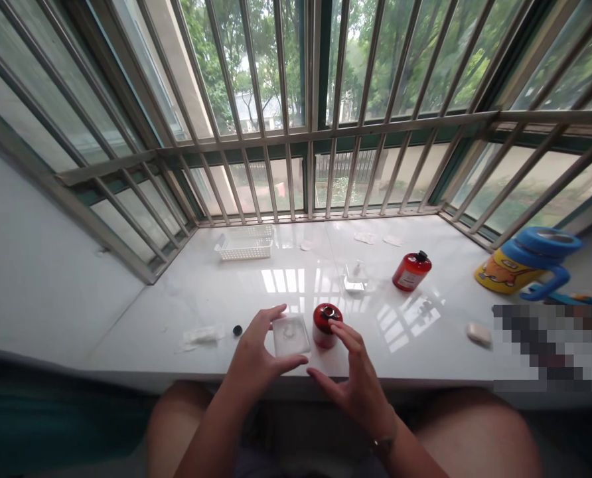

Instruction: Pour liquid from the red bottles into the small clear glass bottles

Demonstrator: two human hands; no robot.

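Note:
My left hand (255,355) curls around the left side of a small clear plastic container (291,334) that stands on the white windowsill (425,345), thumb under its near edge. My right hand (354,378) hovers with fingers spread just right of it, fingertips close to a small red bottle (325,324) with an open dark neck. A little black cap (237,330) lies left of my left hand, beside a crumpled clear wrapper (201,336).
Farther back stand a second red bottle (411,271) with a black cap, a clear bottle (356,277) and a white mesh basket (245,243). A yellow and blue mug (527,262) sits at the right. Window bars (296,133) enclose the sill.

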